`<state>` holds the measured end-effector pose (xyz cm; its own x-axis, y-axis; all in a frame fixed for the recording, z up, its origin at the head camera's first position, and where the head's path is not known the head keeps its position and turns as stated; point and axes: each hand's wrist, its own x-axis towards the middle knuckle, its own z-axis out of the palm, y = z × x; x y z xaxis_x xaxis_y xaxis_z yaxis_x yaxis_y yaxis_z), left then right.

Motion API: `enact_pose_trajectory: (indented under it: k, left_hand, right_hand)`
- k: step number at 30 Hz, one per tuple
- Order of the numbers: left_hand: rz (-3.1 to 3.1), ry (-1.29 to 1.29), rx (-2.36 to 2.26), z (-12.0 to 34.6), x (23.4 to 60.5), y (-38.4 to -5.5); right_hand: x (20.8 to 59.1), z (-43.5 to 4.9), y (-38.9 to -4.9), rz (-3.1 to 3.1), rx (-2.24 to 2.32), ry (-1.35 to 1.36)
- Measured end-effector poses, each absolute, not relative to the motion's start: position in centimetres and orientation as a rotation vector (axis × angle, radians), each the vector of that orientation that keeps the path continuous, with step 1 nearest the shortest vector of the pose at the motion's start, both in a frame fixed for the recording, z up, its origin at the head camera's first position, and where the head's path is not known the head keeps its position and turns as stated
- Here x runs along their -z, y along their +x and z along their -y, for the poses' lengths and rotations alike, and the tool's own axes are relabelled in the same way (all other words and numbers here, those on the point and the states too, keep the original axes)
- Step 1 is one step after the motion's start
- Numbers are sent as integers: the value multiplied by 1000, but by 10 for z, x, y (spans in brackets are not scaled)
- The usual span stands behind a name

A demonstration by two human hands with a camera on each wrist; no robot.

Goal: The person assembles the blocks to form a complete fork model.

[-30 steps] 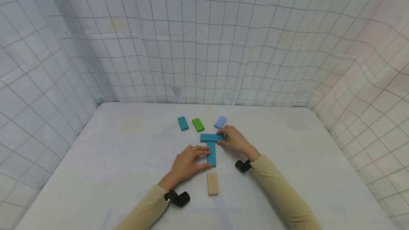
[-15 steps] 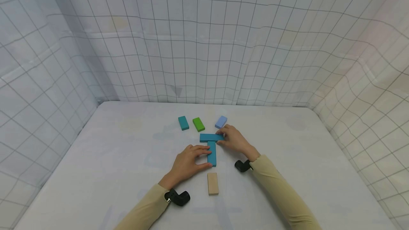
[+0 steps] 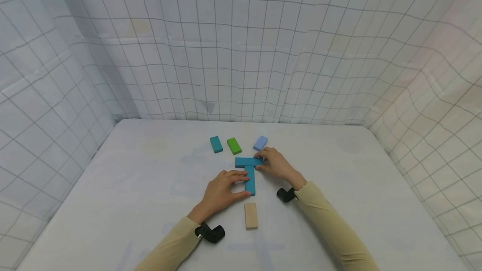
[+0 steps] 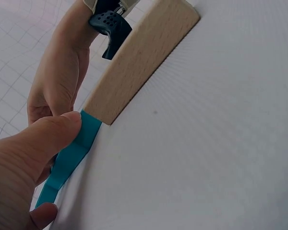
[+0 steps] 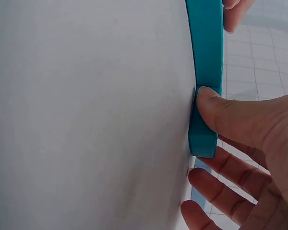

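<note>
Two long blue blocks lie on the white table as a T in the head view. The crosswise block (image 3: 244,162) sits at the top, and the lengthwise block (image 3: 250,185) meets its near side. My left hand (image 3: 220,191) holds the lengthwise block, thumb at its near end and fingertips over its left edge farther up. My right hand (image 3: 278,165) pinches the right end of the crosswise block. In the right wrist view, the right thumb (image 5: 221,112) presses the near side of that block (image 5: 204,143). The other fingers reach behind it.
A plain wooden block (image 3: 251,216) lies just nearer than the T. Beyond the T lie a teal block (image 3: 216,144), a green block (image 3: 234,146) and a light blue block (image 3: 260,143). Grid-patterned white curtains (image 3: 241,53) surround the table (image 3: 132,179).
</note>
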<state>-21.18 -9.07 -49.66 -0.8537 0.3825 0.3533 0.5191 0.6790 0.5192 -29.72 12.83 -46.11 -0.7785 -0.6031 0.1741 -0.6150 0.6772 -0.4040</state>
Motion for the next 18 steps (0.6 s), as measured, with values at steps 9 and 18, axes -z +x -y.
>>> enact_pose_trajectory:
  k: [9,18]
  left_hand:
    - [2691,-764,907,93,493,-215]
    - [2694,-800,925,93,494,-219]
  right_hand:
    - [460,-130,-301,2850,-639,1121]
    - [460,-131,-301,2855,-599,1124]
